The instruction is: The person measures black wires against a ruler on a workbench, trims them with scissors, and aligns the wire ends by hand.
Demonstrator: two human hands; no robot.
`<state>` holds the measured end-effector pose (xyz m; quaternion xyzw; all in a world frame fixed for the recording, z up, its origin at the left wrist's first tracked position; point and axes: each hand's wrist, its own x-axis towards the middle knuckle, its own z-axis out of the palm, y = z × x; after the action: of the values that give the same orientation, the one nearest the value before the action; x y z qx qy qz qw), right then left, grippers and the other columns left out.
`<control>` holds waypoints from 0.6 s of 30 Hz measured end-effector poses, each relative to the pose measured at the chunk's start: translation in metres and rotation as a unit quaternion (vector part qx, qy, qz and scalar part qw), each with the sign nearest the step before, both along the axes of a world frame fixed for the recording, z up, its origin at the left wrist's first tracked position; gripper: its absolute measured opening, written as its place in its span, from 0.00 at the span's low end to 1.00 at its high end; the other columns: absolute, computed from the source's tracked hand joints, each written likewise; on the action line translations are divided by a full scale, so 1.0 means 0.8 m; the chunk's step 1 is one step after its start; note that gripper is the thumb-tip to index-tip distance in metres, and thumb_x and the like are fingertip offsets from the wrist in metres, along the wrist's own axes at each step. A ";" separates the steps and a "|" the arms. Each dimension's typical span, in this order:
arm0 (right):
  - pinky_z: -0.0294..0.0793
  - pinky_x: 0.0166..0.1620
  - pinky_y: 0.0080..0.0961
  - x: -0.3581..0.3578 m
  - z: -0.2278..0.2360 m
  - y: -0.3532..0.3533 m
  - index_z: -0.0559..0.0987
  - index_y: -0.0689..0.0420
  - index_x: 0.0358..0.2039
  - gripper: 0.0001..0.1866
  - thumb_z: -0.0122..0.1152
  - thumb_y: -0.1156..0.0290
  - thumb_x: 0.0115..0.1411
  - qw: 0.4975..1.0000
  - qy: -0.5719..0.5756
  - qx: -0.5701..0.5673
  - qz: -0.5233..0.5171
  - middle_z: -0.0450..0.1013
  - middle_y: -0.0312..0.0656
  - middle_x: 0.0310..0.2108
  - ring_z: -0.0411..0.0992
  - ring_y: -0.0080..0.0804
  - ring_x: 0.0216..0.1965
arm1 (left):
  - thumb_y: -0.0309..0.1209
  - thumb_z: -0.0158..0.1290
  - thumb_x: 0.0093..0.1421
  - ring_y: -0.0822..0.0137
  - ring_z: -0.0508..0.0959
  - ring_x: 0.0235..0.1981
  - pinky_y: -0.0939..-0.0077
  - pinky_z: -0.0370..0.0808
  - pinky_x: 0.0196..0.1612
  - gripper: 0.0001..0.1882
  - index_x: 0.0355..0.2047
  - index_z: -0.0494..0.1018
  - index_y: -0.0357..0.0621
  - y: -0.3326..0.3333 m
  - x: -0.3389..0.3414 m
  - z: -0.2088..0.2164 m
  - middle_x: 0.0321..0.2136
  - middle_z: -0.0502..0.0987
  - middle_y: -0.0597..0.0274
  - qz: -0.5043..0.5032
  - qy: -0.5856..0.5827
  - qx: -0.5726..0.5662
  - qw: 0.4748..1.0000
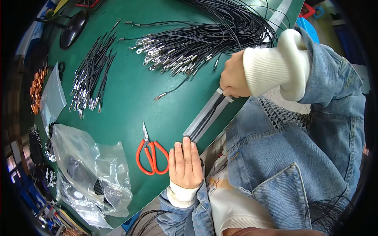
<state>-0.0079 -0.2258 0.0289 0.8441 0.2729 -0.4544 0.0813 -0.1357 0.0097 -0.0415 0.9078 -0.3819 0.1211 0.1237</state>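
Observation:
On the green table's near edge lies a narrow translucent plastic bag (193, 128) with a few black cables (210, 117) lengthwise in it. My right hand (235, 74) is closed at the bag's far, whitish end; its fingertips are partly hidden. At the near end, my left hand (186, 167) is open, its fingers stretched flat and together, with the tips by the cable ends. Red-handled scissors (152, 157) lie just left of my left hand, blades pointing away. Beyond my right hand spreads a large bundle of black cables (189, 47) with silvery ring terminals.
Shorter black cables with metal ends (92, 74) form a pile on the left. A crumpled clear bag (94, 169) lies at the near left, with a flat plastic bag (54, 96) and copper-coloured pieces (38, 90) beyond. A dark oval object (73, 30) stands at the far left.

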 end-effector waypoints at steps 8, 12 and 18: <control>0.75 0.32 0.33 -0.004 0.002 0.008 0.78 0.54 0.22 0.15 0.43 0.63 0.54 0.999 -0.017 -0.027 -0.043 0.74 0.43 0.21 0.74 0.42 0.25 | 0.17 0.46 0.47 0.51 0.72 0.42 0.61 0.71 0.43 0.13 0.36 0.71 0.28 0.000 0.001 -0.001 0.39 0.73 0.46 0.006 0.001 0.005 1.000; 0.75 0.31 0.33 -0.004 0.005 0.012 0.78 0.55 0.23 0.15 0.44 0.63 0.54 0.998 -0.006 -0.035 -0.058 0.74 0.43 0.21 0.74 0.42 0.25 | 0.21 0.44 0.54 0.52 0.72 0.44 0.62 0.70 0.45 0.11 0.37 0.71 0.32 -0.001 0.001 -0.004 0.41 0.73 0.48 0.012 -0.003 0.019 1.000; 0.74 0.32 0.33 -0.006 -0.029 0.005 0.79 0.56 0.23 0.15 0.44 0.64 0.53 0.993 -0.038 -0.095 -0.061 0.74 0.44 0.21 0.73 0.42 0.25 | 0.17 0.46 0.48 0.51 0.72 0.43 0.62 0.71 0.43 0.12 0.35 0.71 0.28 0.000 0.003 -0.004 0.39 0.74 0.45 0.002 -0.004 0.002 1.000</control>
<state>-0.0129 -0.2216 0.0061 0.8642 0.1732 -0.4499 0.1441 -0.1333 0.0094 -0.0450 0.9082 -0.3812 0.1243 0.1200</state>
